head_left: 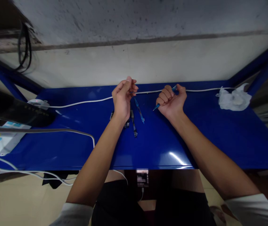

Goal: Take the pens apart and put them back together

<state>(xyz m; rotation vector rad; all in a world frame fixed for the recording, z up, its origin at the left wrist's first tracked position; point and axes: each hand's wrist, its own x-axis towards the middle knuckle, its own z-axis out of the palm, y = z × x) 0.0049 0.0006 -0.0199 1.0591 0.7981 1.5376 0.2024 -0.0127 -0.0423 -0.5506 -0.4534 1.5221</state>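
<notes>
My right hand (171,99) is wrapped round a blue pen (156,106); its tip points down to the left and its other end shows beside the thumb. To the left, my left hand (122,99) hovers over the blue table, fingers loosely bent and apart, with nothing visible in them. Between the hands lies a second blue pen (139,110). Next to it is a dark, clear-ended pen (134,125). More dark pens (126,123) lie partly hidden behind my left hand and wrist.
A white cable (84,102) runs along the back of the blue table (218,138). At the right is a crumpled white plastic bag (234,99). A black cylinder (18,108) and a white box (8,138) with cables occupy the left. Behind stands a wall (129,62).
</notes>
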